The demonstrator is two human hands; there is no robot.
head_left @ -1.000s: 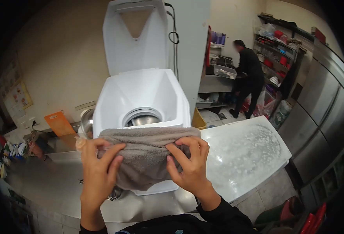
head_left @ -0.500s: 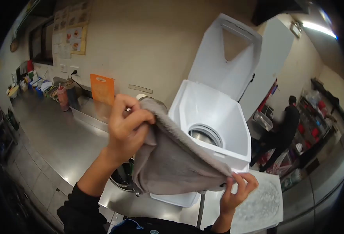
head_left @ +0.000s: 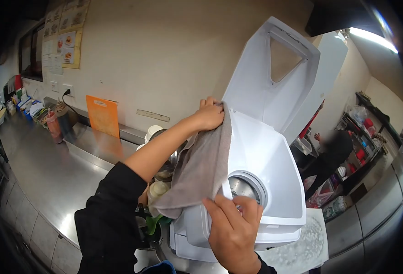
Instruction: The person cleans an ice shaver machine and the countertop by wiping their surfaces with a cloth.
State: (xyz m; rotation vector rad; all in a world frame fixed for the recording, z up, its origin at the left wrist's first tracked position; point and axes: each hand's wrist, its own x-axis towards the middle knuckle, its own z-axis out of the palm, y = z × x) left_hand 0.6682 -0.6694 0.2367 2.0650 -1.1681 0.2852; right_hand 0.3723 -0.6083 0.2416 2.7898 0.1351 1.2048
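A grey-brown cloth hangs over the left side of a white machine whose lid stands raised. With fingers closed on the cloth's upper end, my left hand is at the back left corner of the machine's white bin. My right hand is closed at the bin's front left edge, pinching the lower corner of the cloth. A round metal opening shows at the bottom of the bin, partly behind my right hand.
An orange board leans on the wall behind the steel counter. Sauce bottles stand further left. Containers and a pot are left of the machine. A person in dark clothes stands at the right, near shelves.
The cloth has moved from in front of the machine onto its left edge. My left hand has reached forward and right; my right hand has moved left, and the person has raised a hand.
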